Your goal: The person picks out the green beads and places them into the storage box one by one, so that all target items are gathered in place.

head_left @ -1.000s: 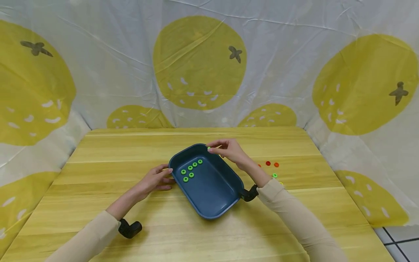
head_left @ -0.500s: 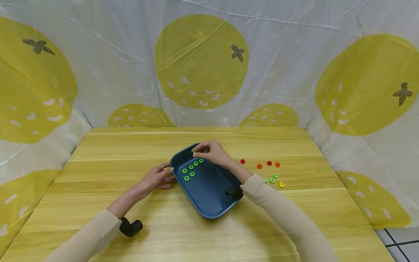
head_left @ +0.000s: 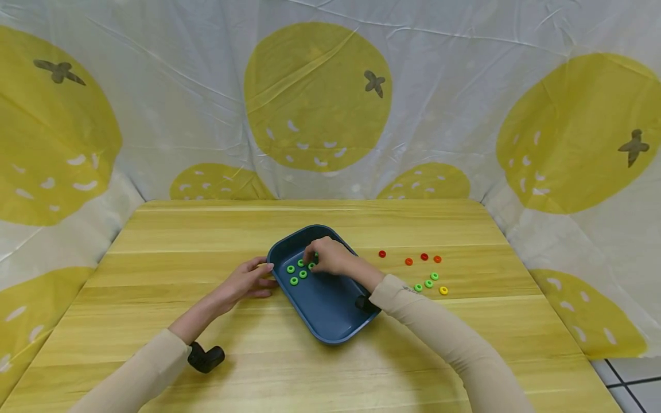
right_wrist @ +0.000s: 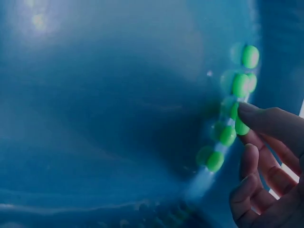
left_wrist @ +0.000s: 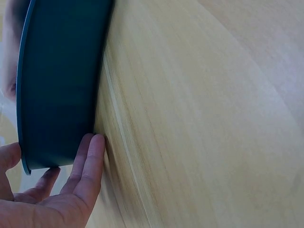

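Observation:
A dark blue rectangular tray with rounded corners stands on the table, turned at a slant. Several green ring beads lie inside at its far left end. My right hand is down in the tray above these beads. Seen from the right wrist, its thumb and index finger pinch one green ring bead beside the row of others. At the tray's left corner is my left hand. In the left wrist view its thumb touches the rim and its fairly straight fingers rest against the outer wall near the base.
Right of the tray, loose ring beads lie on the wooden table: red ones, orange ones, green ones and a yellow one. A cloth printed with yellow fruit hangs behind and at both sides.
My right hand has come from the tray's far rim, left and then down among the green beads, carrying the pinched bead. Beads its arm covered on the right now show. The left hand stays put.

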The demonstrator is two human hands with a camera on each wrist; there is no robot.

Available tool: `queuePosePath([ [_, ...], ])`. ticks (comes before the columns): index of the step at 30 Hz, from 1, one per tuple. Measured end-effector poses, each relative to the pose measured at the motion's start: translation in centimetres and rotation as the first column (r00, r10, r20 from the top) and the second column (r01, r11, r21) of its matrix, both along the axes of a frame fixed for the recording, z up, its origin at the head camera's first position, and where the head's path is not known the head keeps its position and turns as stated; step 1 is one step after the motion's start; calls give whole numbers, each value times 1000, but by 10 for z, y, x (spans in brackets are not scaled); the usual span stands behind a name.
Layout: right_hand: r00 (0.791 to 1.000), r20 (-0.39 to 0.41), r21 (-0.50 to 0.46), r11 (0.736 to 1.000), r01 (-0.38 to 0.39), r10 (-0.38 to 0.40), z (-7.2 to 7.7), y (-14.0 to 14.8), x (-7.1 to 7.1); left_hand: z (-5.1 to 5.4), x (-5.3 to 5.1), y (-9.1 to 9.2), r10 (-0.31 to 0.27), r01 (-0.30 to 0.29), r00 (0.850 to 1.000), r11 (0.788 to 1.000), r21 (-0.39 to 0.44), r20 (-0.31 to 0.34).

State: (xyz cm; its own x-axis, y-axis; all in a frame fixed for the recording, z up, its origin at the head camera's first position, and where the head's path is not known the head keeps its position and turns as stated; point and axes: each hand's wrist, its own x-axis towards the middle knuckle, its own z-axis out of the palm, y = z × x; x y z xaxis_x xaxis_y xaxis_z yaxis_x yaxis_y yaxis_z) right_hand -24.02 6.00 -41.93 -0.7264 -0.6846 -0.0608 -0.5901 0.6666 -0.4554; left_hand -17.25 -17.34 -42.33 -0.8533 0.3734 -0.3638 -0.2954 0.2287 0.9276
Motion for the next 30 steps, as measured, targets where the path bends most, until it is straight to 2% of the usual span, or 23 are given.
queuePosePath([
  [5, 1000, -10, 41, 999, -2, 3, -4, -1, 0, 0, 0, 0, 0, 0, 1000, 1000, 1, -3],
  [11, 1000, -2, 38, 999, 1, -1, -3, -1, 1, 0, 0, 0, 3, -3, 1000, 1000, 4, -2],
  [17, 999, -38, 24, 999, 22, -21, 0, 1, -1, -1, 0, -1, 7, -7, 1000, 1000, -1, -2],
  [21, 998, -51, -69, 997, 40, -44, -2, 3, -3, -1, -1, -1, 6, -6, 1000, 1000, -2, -1],
  [23, 998, -27, -147, 988, 54, -58, -3, 4, -5, -2, -1, 0, 8, -8, 1000, 1000, -1, 3],
  [27, 994, 74, -313, 945, 99, -79, -5, 5, -8, -2, -2, -1, 6, -6, 1000, 1000, 0, 3],
  [30, 982, 164, -402, 903, 155, -95, -6, 5, -8, -2, -1, 0, 5, -5, 1000, 1000, -1, 1],
])
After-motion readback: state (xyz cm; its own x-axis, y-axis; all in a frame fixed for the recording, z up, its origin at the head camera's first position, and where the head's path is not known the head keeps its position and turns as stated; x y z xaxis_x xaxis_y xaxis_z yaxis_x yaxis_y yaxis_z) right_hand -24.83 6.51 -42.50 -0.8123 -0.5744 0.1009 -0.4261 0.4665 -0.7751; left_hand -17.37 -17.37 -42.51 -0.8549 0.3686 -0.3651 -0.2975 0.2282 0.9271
